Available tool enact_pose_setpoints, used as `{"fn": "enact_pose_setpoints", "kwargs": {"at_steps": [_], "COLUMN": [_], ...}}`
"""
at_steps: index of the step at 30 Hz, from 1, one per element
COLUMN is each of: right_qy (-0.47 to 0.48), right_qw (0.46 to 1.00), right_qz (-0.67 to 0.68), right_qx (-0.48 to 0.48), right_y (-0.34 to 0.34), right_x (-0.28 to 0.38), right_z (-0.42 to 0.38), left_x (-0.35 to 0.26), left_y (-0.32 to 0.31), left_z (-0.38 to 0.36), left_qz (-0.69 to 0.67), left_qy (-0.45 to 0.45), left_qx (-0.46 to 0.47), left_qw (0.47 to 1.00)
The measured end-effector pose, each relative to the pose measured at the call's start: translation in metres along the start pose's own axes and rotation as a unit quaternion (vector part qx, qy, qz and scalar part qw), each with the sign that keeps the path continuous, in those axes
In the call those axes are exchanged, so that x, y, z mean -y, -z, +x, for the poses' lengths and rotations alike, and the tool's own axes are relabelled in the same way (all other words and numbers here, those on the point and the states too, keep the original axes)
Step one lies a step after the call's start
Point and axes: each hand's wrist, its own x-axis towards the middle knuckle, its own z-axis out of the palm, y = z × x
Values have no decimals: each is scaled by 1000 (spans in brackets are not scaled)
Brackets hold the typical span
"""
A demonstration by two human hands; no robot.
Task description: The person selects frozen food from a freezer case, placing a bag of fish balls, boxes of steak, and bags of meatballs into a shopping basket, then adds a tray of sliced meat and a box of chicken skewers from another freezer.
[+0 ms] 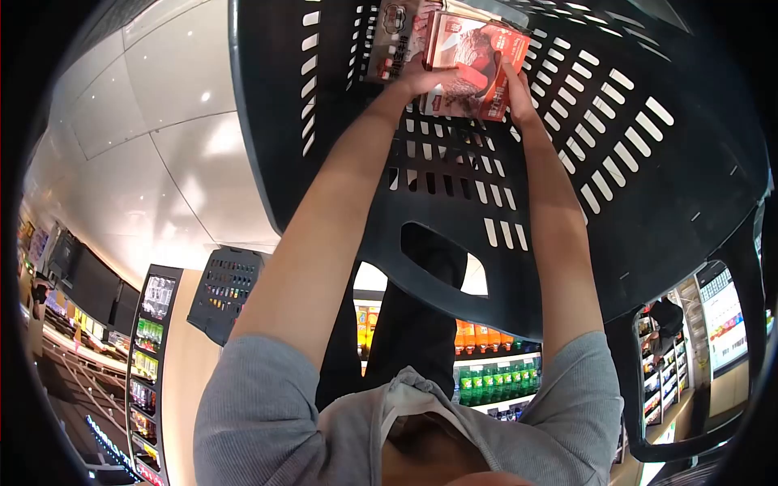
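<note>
Both my hands reach down into a large black slotted shopping basket (494,279). My left hand (423,78) is closed on the left side of a red steak box (478,61), its thumb laid across the front. At the opposite edge, my right hand (519,91) grips the same box with its thumb on the printed face. The box shows a picture of meat and white lettering. Another edge shows just behind it, like a second pack in the stack. A darker food package (389,44) lies beside it against the basket's slotted wall, partly covered by the box.
Pale, shiny floor tiles (154,105) extend to the left. A grey perforated crate (227,287) stands left of my arm. Shelves hold green bottles (494,381) and orange bottles (478,336). A tall drinks display (150,356) is at the left, and a lit screen (721,312) at the right.
</note>
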Motion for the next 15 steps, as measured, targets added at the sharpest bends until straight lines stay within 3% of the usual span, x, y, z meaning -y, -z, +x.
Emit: {"fn": "enact_pose_setpoints", "kwargs": {"at_steps": [1,4,6,7,9,11,13,15], "right_qy": [15,-90,-86,-80,-153,-184,-101,-57], "right_qw": [1000,996,984,969,955,919,909,918], "right_qz": [-14,4,134,196,248,346,389,377], "right_qx": [2,-11,77,123,49,37,109,104], "right_y": [-2,1,-1,-4,-1,-6,-14,-29], "right_x": [-1,4,8,11,-10,10,35,98], "right_z": [1,-7,-33,-46,-57,-86,-120,-182], "left_x": [2,-5,2,-25,-109,-143,-155,-188], "left_y": [0,-9,-27,-31,-42,-45,-46,-34], "left_z": [3,-8,-18,-35,-104,-154,-197,-251], "left_qz": [-1,-8,67,121,237,251,256,212], "left_qy": [5,37,0,6,54,9,-49,-112], "left_qx": [-11,-38,-85,-114,-174,-176,-196,-193], "left_qw": [1000,999,994,986,954,952,945,952]}}
